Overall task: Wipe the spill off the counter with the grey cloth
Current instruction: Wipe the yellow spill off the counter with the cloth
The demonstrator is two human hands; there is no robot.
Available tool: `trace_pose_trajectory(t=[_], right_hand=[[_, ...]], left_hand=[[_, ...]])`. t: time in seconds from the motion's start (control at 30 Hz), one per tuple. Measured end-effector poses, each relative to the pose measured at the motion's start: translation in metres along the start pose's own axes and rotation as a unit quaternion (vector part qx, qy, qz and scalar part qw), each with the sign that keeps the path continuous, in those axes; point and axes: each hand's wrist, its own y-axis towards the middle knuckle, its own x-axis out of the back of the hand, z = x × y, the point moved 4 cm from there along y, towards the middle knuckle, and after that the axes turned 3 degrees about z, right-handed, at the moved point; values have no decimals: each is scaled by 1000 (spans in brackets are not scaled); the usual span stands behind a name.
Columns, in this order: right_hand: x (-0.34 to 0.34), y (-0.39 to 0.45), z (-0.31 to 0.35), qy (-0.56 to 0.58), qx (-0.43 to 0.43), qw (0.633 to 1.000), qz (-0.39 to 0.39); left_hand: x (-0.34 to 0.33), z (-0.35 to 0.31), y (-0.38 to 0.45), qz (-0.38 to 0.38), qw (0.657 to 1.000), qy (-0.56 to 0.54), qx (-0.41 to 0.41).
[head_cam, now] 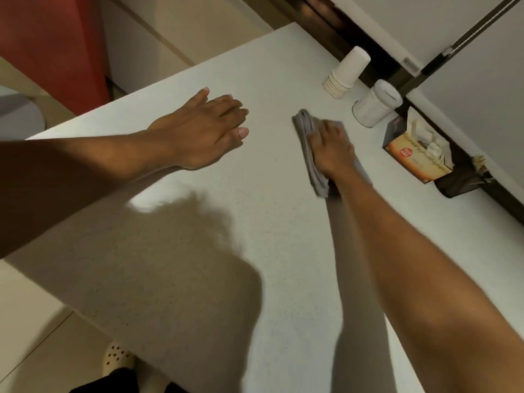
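Note:
A folded grey cloth (307, 143) lies on the pale speckled counter (269, 222), toward its far right. My right hand (331, 150) presses flat on top of the cloth, fingers spread over it, arm stretched forward. My left hand (207, 129) rests palm-down on the bare counter to the left of the cloth, fingers apart, holding nothing. No spill shows on the counter surface around the cloth.
Along the far right edge stand a stack of white paper cups (346, 72), a white jar (377, 104), an open orange box of sachets (416, 153) and a dark holder (459, 180). The counter's left edge drops to the floor, where a shoe (119, 361) shows.

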Motion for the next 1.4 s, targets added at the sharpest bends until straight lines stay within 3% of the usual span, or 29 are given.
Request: trace_pose_trajectory(t=[0.07,0.17,0.43,0.57,0.67,0.87,1.0,1.13,1.27,1.4], right_hand=[[-2,21,3,-13,-35,999,4],[-10,-3,19,-22,-8,1000,11],[-57,-216,107,-29,134,990,35],[-62,-272,104,0,158,985,71],[-48,-234,76,24,103,994,26],[-8,-69,2,49,-94,994,-15],[-11,-42,3,24,-103,994,-1],[-26,-104,33,0,-37,999,8],[-45,-225,64,6,46,999,22],[-54,-318,40,-17,35,999,38]], left_hand=[[-1,-1,0,6,1000,1,1],[1,-3,-1,4,1000,-1,2],[2,-2,-3,-19,1000,-1,-9],[0,-2,-3,-20,999,-1,-36],[0,-2,-2,-11,998,3,-54],[-1,-3,-1,7,999,-5,-50],[-2,-2,2,14,999,-7,-35],[-6,2,3,39,999,4,-14],[-9,2,4,62,998,26,0],[-8,2,2,64,997,40,-3]])
